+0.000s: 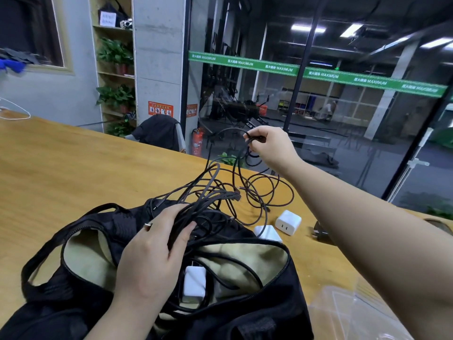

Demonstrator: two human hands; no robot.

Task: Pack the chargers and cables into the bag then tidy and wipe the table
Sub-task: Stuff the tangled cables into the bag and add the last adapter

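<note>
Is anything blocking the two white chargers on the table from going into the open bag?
Partly. The cable bundle held by the left hand lies across the bag opening, between it and the white chargers. The right hand pinches a cable end up high.

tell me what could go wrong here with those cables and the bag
1. The right hand lifts one end of the tangled cables; pulling may tighten the knot.
2. Loops trail near the white charger by the table edge and might drag it off.
3. The left hand holds a loose bundle over the open bag; strands could slip outside.
</note>
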